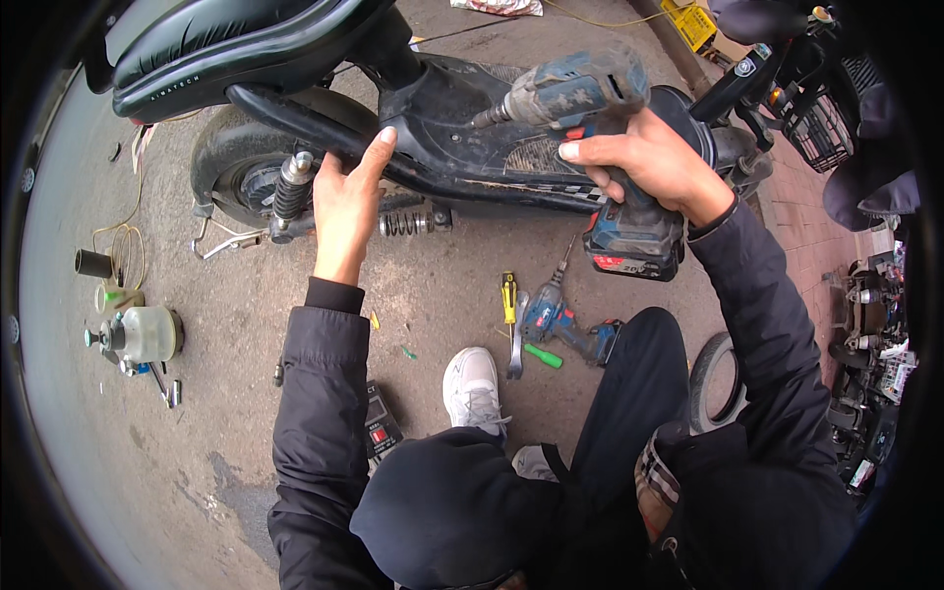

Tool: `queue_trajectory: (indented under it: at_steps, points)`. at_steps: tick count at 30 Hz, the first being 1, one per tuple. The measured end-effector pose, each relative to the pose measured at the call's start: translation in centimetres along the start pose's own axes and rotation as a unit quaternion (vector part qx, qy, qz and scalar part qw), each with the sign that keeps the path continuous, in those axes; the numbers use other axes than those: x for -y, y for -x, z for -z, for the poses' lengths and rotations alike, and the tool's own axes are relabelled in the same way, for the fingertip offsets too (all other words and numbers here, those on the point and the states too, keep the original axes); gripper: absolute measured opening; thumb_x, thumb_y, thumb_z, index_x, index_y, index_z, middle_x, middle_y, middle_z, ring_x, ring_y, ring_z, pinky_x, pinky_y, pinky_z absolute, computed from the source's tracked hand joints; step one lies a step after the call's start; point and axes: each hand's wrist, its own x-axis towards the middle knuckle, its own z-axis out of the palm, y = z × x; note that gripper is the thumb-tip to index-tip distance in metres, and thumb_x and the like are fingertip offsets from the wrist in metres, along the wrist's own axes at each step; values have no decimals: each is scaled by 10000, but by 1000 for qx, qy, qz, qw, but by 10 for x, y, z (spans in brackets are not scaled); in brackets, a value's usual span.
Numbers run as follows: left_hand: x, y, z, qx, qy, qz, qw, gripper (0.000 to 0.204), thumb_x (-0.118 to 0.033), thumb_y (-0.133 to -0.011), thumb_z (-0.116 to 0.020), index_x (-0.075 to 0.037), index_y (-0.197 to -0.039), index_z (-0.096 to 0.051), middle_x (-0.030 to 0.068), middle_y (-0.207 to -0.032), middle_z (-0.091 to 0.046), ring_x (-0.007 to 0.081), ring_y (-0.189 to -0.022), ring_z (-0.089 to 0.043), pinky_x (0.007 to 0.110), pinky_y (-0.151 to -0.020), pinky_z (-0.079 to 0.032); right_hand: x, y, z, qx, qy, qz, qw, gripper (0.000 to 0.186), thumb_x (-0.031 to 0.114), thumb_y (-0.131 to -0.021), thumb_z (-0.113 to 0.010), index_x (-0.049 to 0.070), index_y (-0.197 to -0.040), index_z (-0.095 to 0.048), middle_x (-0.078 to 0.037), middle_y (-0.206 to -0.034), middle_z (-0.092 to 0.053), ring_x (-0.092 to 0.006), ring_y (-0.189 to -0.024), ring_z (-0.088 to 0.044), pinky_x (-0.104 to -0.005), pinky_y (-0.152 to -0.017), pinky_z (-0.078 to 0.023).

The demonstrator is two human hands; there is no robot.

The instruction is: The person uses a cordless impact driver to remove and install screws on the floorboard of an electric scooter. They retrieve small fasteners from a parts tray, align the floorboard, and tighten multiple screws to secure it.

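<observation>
A black electric scooter [447,108] stands across the far side, with a padded seat [236,44] at the left. My right hand [654,162] grips a blue-grey cordless impact wrench [580,84] by its handle, its battery [634,244] hanging below. The wrench's nose points left over the scooter's footboard; contact is unclear. My left hand [346,202] is at the frame tube [295,123], thumb over it and most fingers hidden, seemingly closed round it. Beside that hand is a rear shock absorber [292,192]; another spring [413,223] lies lower right of it.
On the ground near my shoe [474,388] are a second cordless drill [551,320], a yellow screwdriver [509,297], a green-handled tool [543,356] and a black boxed device [382,423]. A clear bottle [149,334] stands left. A tyre [716,383] lies right; another vehicle's basket [821,123] is far right.
</observation>
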Motion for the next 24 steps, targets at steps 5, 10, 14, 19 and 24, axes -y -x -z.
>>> queue_trajectory:
  at_steps: [5,10,14,19,24]
  points:
    - [20,-11,-18,-48,-6,-37,998,658,-504,-953,-776,118,-1147,-681,151,-1075,-736,185,-967,-658,325,-900,-524,4,-38,1,28,68,-55,996,260,265,-935,-772,17,-972,-702,-4,-644,-579,-83,-506,-542,-267,-470,-417]
    - [23,-9,-17,-59,-16,-42,997,550,-430,-975,-767,102,-1087,-684,147,-1007,-732,192,-930,-651,346,-892,-520,13,-50,4,35,101,-107,989,285,279,-931,-771,4,-983,-721,-5,-649,-587,-82,-505,-538,-260,-468,-416]
    - [21,-9,-19,-57,11,-56,997,546,-433,-975,-766,93,-1086,-675,135,-991,-724,191,-917,-648,343,-880,-521,23,-54,7,51,126,-122,983,298,298,-921,-778,6,-966,-732,-3,-661,-596,-78,-495,-529,-266,-460,-414]
    - [24,-9,-19,-60,8,-44,997,578,-453,-967,-772,107,-1066,-672,146,-978,-723,194,-904,-651,345,-864,-528,37,-60,3,46,176,-136,974,308,297,-923,-773,-6,-954,-726,-6,-660,-596,-83,-482,-533,-265,-442,-424]
    - [27,-12,-18,-64,-19,-7,998,628,-484,-953,-781,128,-1045,-671,168,-969,-726,206,-894,-661,353,-857,-535,59,-78,7,80,232,-171,954,239,255,-936,-744,18,-913,-719,7,-639,-567,-78,-466,-519,-257,-427,-427]
